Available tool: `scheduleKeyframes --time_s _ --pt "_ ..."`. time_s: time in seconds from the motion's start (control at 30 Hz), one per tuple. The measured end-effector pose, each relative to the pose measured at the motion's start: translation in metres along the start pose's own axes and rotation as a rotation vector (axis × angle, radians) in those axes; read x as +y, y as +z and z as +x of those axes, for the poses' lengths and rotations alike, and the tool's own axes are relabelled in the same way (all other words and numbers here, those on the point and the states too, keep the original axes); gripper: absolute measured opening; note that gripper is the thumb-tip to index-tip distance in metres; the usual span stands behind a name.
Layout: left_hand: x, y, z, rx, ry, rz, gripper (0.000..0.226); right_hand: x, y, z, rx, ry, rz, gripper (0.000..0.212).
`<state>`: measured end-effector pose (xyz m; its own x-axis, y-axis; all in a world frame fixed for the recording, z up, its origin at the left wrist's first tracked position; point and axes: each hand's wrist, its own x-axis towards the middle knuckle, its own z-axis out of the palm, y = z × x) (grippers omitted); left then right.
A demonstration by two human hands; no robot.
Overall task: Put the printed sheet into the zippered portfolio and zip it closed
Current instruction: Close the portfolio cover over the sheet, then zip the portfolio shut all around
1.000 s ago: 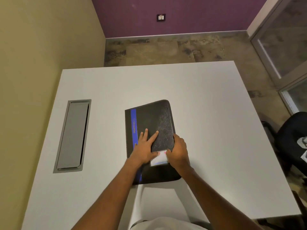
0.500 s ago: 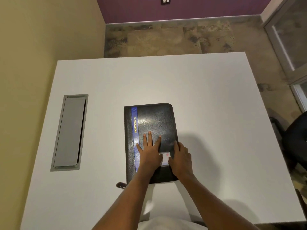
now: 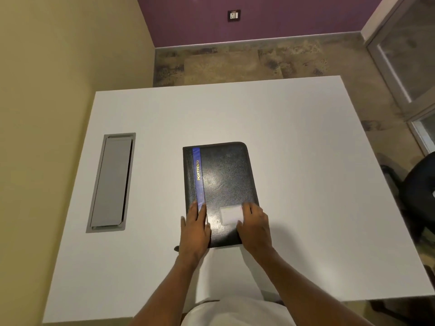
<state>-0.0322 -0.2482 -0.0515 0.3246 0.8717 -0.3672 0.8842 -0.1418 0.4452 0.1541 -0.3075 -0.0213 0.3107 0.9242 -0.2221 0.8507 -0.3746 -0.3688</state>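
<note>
A black zippered portfolio (image 3: 223, 180) with a blue stripe and gold lettering lies closed and flat on the white table (image 3: 294, 161). A pale label (image 3: 231, 214) sits on its cover near the front right. My left hand (image 3: 195, 229) rests flat on the front left corner, fingers straight along the blue stripe. My right hand (image 3: 255, 225) lies on the front right corner, fingers touching the cover beside the label. A small dark zipper pull (image 3: 176, 248) sticks out at the front left, beside my left wrist. No printed sheet is visible.
A grey cable hatch (image 3: 110, 182) is set into the table at the left. A yellow wall runs along the left side. A black office chair (image 3: 419, 196) stands off the table's right edge. Tiled floor lies beyond the far edge.
The portfolio has been straightened from a tilt to square with the table. My hands have slid apart from the middle of the cover to its two front corners, uncovering the label.
</note>
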Motion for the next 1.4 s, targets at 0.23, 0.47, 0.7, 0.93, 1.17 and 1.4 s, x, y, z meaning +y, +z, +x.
scheduleKeyframes --time_s 0.23,0.47,0.7,0.93,1.17,1.4 --pt "-0.038 0.001 -0.062 0.199 -0.039 -0.131 0.033 -0.038 0.018 -0.048 -0.023 -0.162 0.074 0.005" --pt "-0.058 0.012 -0.085 0.122 -0.205 0.064 0.027 -0.071 0.053 -0.065 -0.417 0.149 0.276 0.024" --pt "-0.059 0.015 -0.082 0.073 -0.354 0.051 0.025 -0.089 0.090 -0.075 -0.398 0.214 0.358 0.032" --pt "-0.061 0.018 -0.086 0.071 -0.345 -0.127 0.021 -0.098 0.102 -0.083 -0.239 0.323 0.450 0.011" --pt "-0.060 0.014 -0.087 0.068 -0.346 -0.041 0.022 -0.100 0.102 -0.086 -0.139 0.369 0.349 0.017" --pt "-0.053 0.010 -0.088 0.053 -0.336 0.065 0.021 -0.091 0.099 -0.090 -0.068 0.543 0.365 0.019"
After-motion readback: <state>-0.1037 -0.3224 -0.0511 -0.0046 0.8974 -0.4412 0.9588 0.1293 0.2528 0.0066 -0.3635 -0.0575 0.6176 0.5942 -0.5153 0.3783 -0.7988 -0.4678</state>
